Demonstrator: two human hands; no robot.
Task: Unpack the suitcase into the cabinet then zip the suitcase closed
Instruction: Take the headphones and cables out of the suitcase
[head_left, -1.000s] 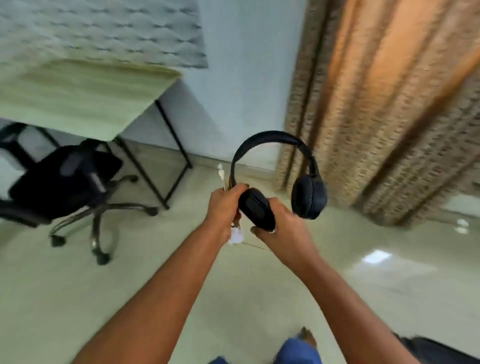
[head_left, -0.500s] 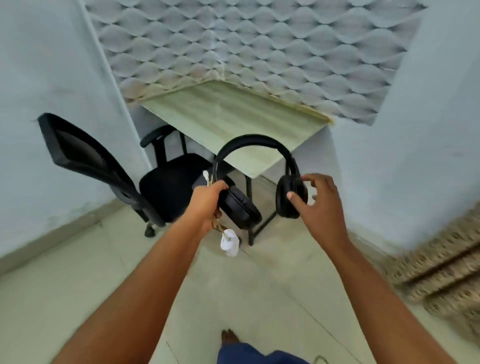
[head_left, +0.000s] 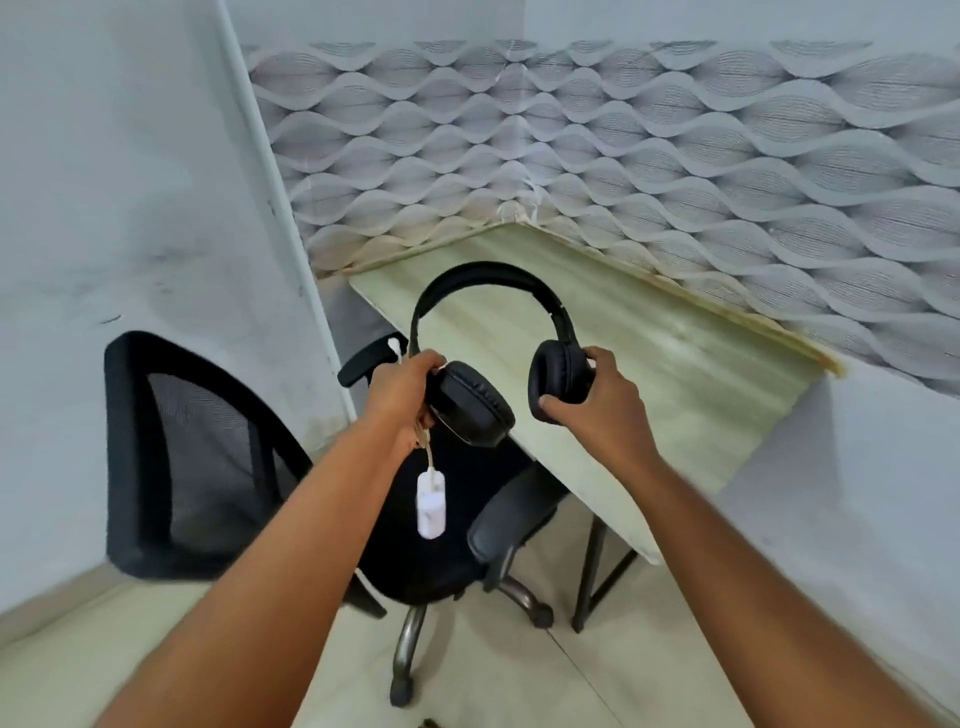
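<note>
Black over-ear headphones (head_left: 483, 280) are held up in front of me with the headband arching upward. My left hand (head_left: 402, 395) grips the left ear cup (head_left: 470, 410) together with a thin cord, from which a small white plug-like piece (head_left: 431, 503) dangles below. My right hand (head_left: 597, 405) holds the right ear cup (head_left: 558, 379) from its outer side. Neither the suitcase nor the cabinet is in view.
A light wooden desk (head_left: 675, 374) on black metal legs stands against the wave-patterned wall (head_left: 623, 145). A black mesh office chair (head_left: 218, 467) on castors sits at its left, in front of a plain pale wall. Pale tiled floor (head_left: 519, 686) lies below.
The view has swung left from the curtain to the desk and chair, which are closer. My right hand has closed on the right ear cup; the left keeps its grip.
</note>
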